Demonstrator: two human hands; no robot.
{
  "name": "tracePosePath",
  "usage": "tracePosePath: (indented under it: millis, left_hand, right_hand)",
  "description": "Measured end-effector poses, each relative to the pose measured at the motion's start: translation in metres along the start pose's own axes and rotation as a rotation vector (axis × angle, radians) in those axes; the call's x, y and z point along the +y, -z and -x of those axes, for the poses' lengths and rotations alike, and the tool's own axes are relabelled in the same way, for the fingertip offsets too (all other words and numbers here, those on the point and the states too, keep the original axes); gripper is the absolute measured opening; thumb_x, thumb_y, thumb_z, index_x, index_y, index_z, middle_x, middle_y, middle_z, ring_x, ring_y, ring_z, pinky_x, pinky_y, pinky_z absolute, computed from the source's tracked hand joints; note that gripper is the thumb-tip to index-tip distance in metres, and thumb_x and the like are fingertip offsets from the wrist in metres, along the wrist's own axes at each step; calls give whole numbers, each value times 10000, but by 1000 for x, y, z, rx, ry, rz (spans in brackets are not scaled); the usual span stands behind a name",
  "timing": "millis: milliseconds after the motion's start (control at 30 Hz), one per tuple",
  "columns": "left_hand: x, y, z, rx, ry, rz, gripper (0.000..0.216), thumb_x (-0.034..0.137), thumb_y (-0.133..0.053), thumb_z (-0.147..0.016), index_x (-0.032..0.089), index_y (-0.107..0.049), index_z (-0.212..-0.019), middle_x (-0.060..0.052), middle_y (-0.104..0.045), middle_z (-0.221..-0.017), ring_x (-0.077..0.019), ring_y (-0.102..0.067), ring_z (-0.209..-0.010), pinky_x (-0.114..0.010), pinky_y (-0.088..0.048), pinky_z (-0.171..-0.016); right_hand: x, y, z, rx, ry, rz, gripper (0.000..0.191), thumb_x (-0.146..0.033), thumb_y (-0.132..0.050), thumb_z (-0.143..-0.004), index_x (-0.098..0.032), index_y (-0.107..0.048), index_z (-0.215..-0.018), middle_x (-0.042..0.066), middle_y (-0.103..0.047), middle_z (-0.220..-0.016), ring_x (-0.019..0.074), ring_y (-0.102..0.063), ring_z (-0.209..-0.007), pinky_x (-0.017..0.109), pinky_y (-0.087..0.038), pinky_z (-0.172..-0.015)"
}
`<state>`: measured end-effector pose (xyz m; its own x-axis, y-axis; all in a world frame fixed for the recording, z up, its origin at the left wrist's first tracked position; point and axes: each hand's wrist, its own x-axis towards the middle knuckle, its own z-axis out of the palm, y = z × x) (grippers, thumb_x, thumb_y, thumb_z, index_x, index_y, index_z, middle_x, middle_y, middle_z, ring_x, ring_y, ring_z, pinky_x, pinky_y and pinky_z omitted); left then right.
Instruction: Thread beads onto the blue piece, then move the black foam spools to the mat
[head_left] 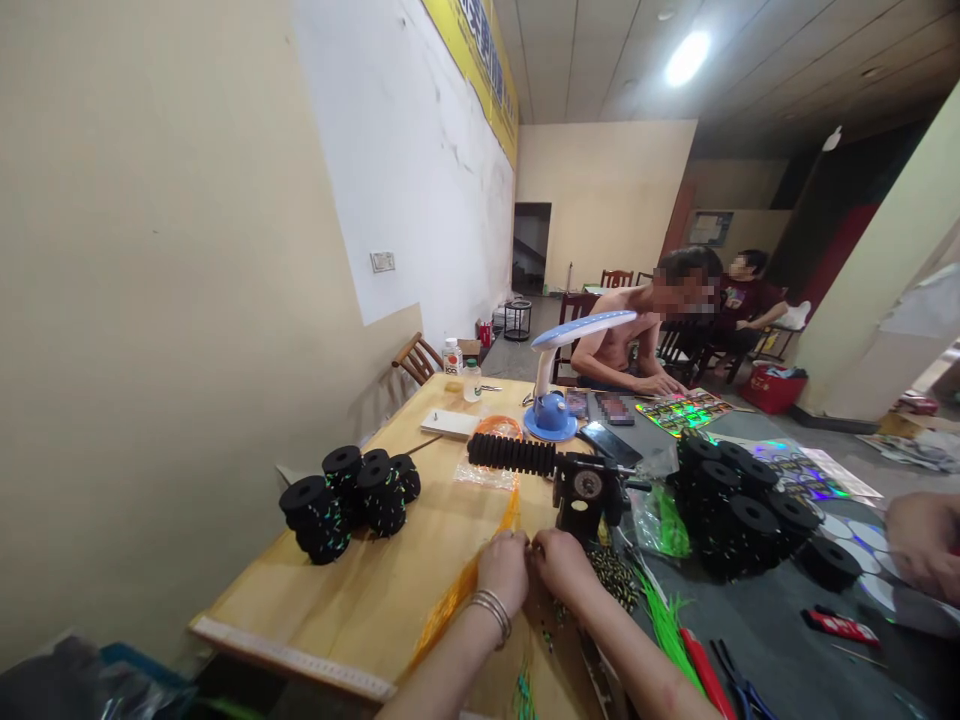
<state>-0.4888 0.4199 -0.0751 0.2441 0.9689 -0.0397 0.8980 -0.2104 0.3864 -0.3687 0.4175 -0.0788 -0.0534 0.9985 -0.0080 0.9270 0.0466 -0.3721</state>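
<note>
My left hand (504, 572), with bangles on its wrist, is closed over the table, beside a bundle of orange strands (448, 603). My right hand (561, 566) is closed too, its fingertips almost meeting those of the left. Whatever is pinched between them is too small or hidden to make out. Just beyond the hands stands a black winding device (587, 487) with a row of black foam discs (513, 453) on its rod. Small black-and-yellow pieces (615, 577) lie by my right wrist, and green strands (664, 622) lie beside my right forearm.
Black foam spools stand in a left group (316, 518) and a right pile (739, 510). A blue desk lamp (551, 415) and bottles (472, 381) stand farther back. Scissors (739, 680) and a red knife (840, 627) lie right. A person (622, 345) sits opposite; another's hand (926, 545) is at right.
</note>
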Motion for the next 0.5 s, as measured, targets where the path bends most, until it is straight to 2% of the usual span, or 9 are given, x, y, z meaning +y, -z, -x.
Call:
tracePosePath:
  millis: [500]
  left_hand:
    - [-29,11,22,6,26,22,337,53,-475,-796,193,-669,-1034,-66,-693,-1025,-195,-603,-992,-269,-402,-836]
  right_hand:
    - [-4,4,30,77,70,-67,302,-109,-425,-865,-152,-688,-1006,99,-688,-971,196,-639,-917,233,-407,-777]
